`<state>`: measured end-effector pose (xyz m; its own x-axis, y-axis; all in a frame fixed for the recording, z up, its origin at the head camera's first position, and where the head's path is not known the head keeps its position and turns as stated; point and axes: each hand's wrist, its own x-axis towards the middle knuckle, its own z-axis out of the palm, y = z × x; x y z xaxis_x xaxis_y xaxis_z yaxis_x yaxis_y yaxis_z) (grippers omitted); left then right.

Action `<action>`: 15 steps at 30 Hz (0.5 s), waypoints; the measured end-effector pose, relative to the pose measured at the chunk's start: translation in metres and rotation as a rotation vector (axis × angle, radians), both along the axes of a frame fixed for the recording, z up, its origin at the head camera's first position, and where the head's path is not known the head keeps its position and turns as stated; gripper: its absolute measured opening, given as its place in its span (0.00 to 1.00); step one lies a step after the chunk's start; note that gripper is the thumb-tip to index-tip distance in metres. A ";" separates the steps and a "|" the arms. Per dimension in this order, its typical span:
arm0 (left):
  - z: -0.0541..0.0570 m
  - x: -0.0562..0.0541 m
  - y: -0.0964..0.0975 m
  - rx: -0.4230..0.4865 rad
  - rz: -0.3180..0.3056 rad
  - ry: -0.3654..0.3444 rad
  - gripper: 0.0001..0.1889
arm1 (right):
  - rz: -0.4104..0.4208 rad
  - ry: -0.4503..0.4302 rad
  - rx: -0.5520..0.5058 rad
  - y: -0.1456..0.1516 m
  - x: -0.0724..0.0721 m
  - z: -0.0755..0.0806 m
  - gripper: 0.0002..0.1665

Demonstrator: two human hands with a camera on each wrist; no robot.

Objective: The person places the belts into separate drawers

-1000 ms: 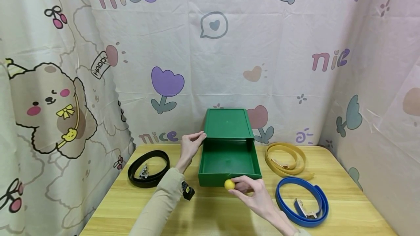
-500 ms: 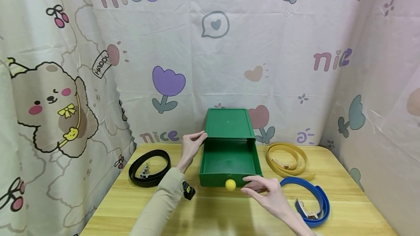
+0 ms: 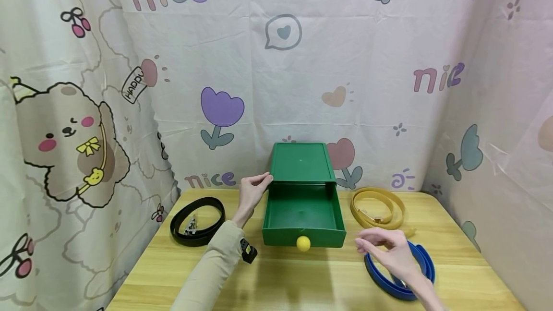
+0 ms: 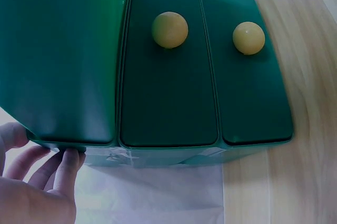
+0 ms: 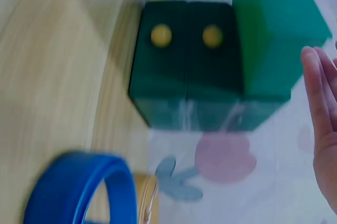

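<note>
A green drawer cabinet [image 3: 302, 162] stands at the table's back, its top drawer [image 3: 276, 238] pulled out with nothing in it. A round yellow knob [image 3: 303, 244] sits on the drawer's front. My left hand [image 3: 252, 195] grips the cabinet's upper left front corner; in the left wrist view its fingertips [image 4: 71, 156] press the side beside the extended drawer. Two lower drawers there are closed, each with a yellow knob [image 4: 169, 30]. To the right of the drawer, my right hand [image 3: 390, 251] hovers above a blue belt [image 3: 427, 265], fingers loosely bent and holding nothing.
A coiled black belt [image 3: 176, 224] lies on the wooden table [image 3: 298, 282] at the left. Behind the blue belt, a coiled yellow belt [image 3: 399, 205] lies at the back right. A patterned curtain [image 3: 285, 85] hangs behind and at both sides.
My right hand has let go of the yellow knob and moved right, over the blue belt. The left hand stays on the cabinet, and the top drawer remains pulled out.
</note>
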<state>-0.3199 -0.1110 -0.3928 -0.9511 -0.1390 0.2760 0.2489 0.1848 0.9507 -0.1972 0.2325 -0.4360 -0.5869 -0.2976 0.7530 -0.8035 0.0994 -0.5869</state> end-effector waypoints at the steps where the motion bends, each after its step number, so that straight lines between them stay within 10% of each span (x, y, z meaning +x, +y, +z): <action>1: 0.000 0.000 0.000 -0.001 0.001 0.000 0.16 | -0.041 -0.031 0.031 0.006 0.001 0.000 0.19; 9: 0.001 0.001 0.000 -0.005 -0.001 0.008 0.16 | -0.283 -0.190 0.262 0.065 -0.001 -0.013 0.14; 15: 0.001 0.001 0.000 -0.011 0.005 0.003 0.16 | -0.179 -0.235 0.401 0.117 -0.004 -0.031 0.21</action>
<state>-0.3187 -0.1114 -0.3920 -0.9495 -0.1407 0.2805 0.2510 0.1963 0.9479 -0.2014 0.3492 -0.4671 -0.7955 -0.4155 0.4410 -0.6035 0.4785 -0.6379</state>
